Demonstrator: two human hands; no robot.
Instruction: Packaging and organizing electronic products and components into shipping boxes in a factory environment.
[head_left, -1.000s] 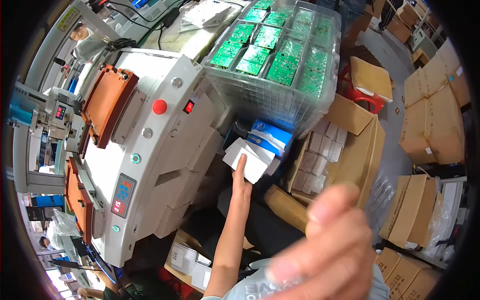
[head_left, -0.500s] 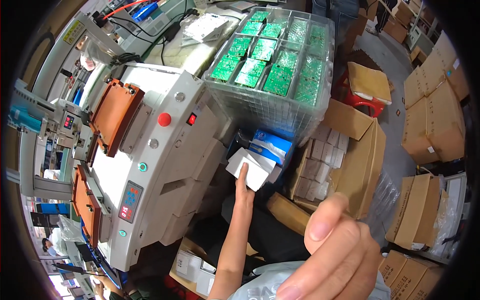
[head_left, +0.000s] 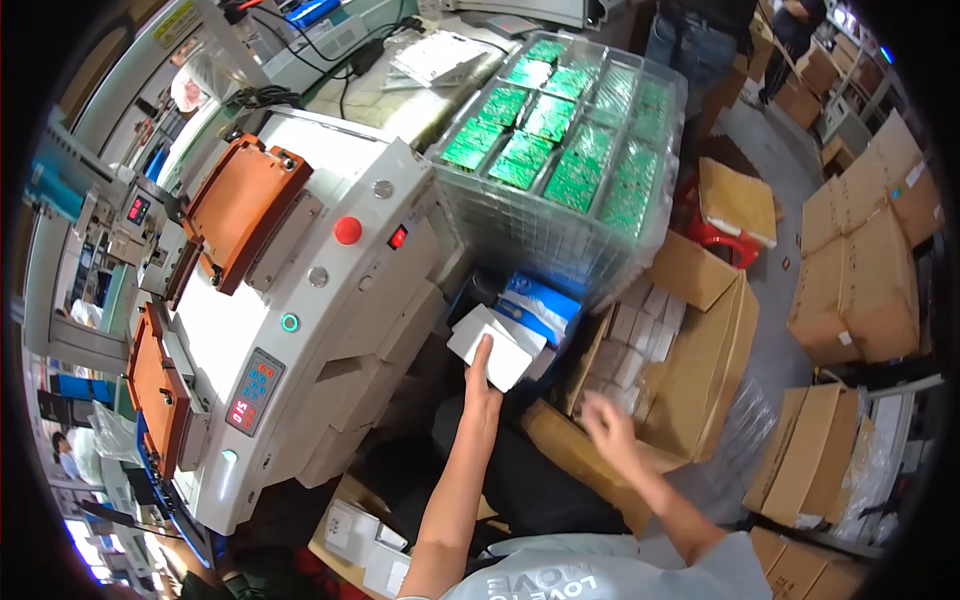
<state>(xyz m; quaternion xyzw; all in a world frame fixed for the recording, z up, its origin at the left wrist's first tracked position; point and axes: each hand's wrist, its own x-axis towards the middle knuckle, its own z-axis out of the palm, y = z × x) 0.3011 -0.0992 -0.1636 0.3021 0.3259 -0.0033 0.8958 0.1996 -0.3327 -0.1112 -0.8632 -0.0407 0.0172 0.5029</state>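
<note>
My left hand (head_left: pixel 483 388) is closed on several flat white rectangular pieces (head_left: pixel 492 350), overlapping like a fan, with the thumb on top. Just behind them a blue-and-white box (head_left: pixel 540 305) stands beside the machine. My right hand (head_left: pixel 608 425), blurred by motion, is over the near left edge of an open cardboard box (head_left: pixel 705 400). I cannot make out its fingers or whether they hold anything. Inside that cardboard box are rows of small white boxes (head_left: pixel 645 325), some under clear plastic.
A white machine (head_left: pixel 330 290) with orange fixtures (head_left: pixel 245 205) and a red button (head_left: pixel 347 230) fills the left. Green circuit boards (head_left: pixel 580 165) lie in a clear divided tray atop a stack. Another carton (head_left: pixel 345 490) holds white boxes, lower left. Cartons (head_left: pixel 865 280) line the right; people stand behind.
My right hand has moved away from close in front of the camera, down to the open cardboard box. My left hand still holds the white pieces. The whole view has shifted slightly.
</note>
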